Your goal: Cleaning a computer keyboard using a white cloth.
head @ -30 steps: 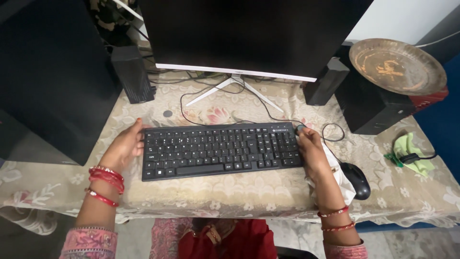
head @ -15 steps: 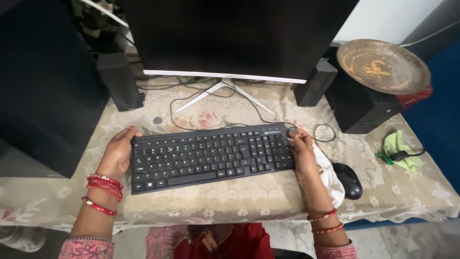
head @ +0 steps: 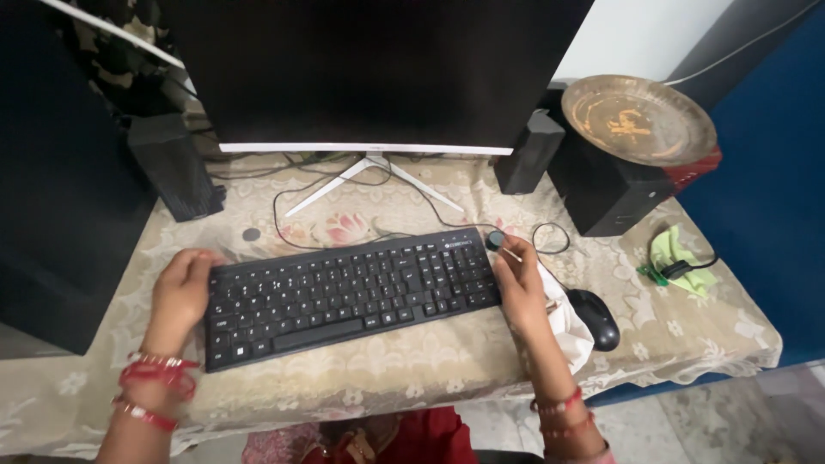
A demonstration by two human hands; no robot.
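Black keyboard (head: 348, 292) gripped at both ends (white-lettered keys) by left (head: 179, 288) and right (head: 518, 279) hands.

One head-worn camera looks steeply down, close over the desk's keyboard (head: 348, 292) and monitor (head: 369, 73).

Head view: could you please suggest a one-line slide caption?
Left hand and right hand grip the ends of a black keyboard on a floral-clothed desk.

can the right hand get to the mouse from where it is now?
Probably yes. The right hand grips the keyboard at its right end, and the black mouse lies just beyond, with only a white cloth bunched under the wrist between them.
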